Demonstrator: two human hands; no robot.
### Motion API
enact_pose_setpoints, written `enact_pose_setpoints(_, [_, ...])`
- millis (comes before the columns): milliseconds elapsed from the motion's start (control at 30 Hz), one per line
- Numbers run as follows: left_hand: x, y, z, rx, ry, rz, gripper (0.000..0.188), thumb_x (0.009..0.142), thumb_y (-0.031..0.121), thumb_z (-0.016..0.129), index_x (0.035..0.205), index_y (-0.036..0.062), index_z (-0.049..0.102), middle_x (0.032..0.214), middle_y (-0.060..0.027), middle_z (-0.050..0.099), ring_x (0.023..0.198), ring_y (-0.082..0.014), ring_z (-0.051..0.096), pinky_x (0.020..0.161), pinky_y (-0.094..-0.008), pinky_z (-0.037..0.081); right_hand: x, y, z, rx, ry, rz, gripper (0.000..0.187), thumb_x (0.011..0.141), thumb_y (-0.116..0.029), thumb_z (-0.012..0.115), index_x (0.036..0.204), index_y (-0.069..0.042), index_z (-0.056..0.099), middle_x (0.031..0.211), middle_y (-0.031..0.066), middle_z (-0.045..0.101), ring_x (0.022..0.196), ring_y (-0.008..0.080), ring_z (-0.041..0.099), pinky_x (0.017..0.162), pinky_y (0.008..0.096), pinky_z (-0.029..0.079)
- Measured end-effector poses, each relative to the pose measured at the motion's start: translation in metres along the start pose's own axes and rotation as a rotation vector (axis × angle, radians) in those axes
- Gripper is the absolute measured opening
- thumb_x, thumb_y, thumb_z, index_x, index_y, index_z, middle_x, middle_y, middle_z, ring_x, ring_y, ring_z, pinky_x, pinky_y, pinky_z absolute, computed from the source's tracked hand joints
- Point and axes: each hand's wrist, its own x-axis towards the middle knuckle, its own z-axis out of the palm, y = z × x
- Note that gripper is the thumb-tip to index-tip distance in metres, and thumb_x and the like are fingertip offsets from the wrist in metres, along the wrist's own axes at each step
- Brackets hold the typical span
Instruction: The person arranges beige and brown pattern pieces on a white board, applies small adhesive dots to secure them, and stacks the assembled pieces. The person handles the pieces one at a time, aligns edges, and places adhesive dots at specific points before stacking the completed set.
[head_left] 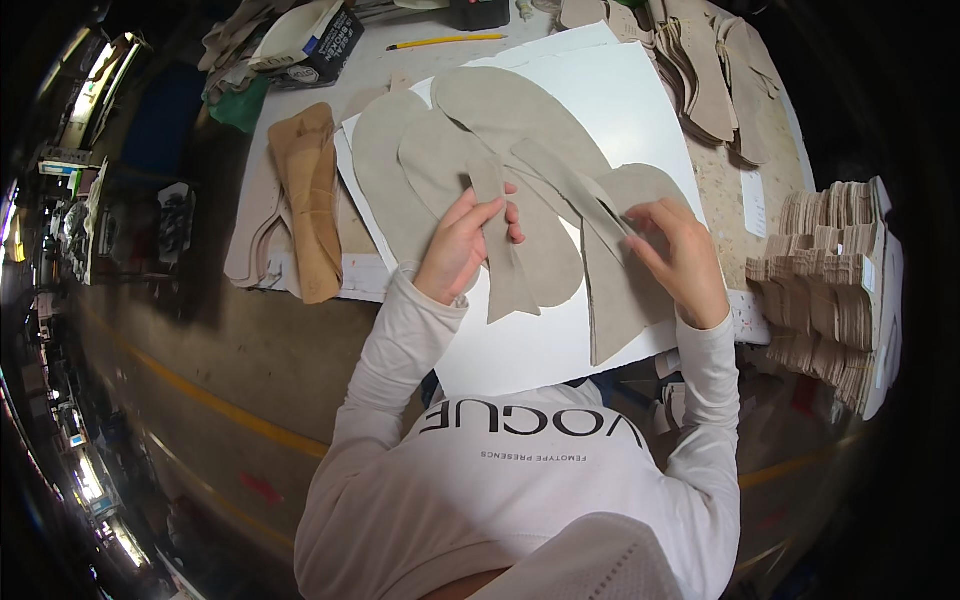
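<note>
My left hand [463,243] is closed round a narrow grey leather strip [508,275], whose flared lower end hangs toward me. On the right, the thumb and curled fingers of my right hand [682,255] pinch the near end of a second grey leather strip [565,180], which slants away to the upper left. Beneath both hands lie several large rounded grey leather pieces [515,105], overlapping one another. They rest on a white board [520,362]. Under my right hand another grey leather piece [625,310] reaches close to the board's front edge.
At the left lies a bundle of brown leather [308,200] beside pale cut pieces [255,235]. A yellow pencil [445,42] and a black box [320,50] sit at the back. Beige pieces [700,85] are heaped far right; a rack of stacked pieces [825,290] stands nearer.
</note>
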Motion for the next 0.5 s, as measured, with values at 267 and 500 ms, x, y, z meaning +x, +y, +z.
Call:
enact_pose_setpoints(267, [0.0,-0.001,-0.001,0.016,-0.012,0.003,0.026,0.1,0.014,0.047,0.122,-0.0001,0.048,0.092,-0.0077,0.055,0.083,-0.0179,0.056,0.078,-0.0328,0.049,0.014,0.005,-0.02,-0.144,0.268,-0.061,0.015,0.083,-0.008,0.073,0.097,-0.009,0.074,0.072,0.0069,0.067,0.051,0.0121,0.049,0.047,0.0251,0.037])
enact_pose_setpoints(500, [-0.001,-0.001,0.0,0.021,-0.005,0.006,0.027,0.099,0.014,0.047,0.122,-0.0008,0.048,0.092,-0.008,0.055,0.083,-0.0182,0.057,0.079,-0.0332,0.049,0.033,0.013,-0.046,-0.043,0.49,-0.023,0.016,0.087,-0.008,0.071,0.102,-0.008,0.076,0.082,0.0052,0.072,0.068,0.0084,0.063,0.06,0.0222,0.05])
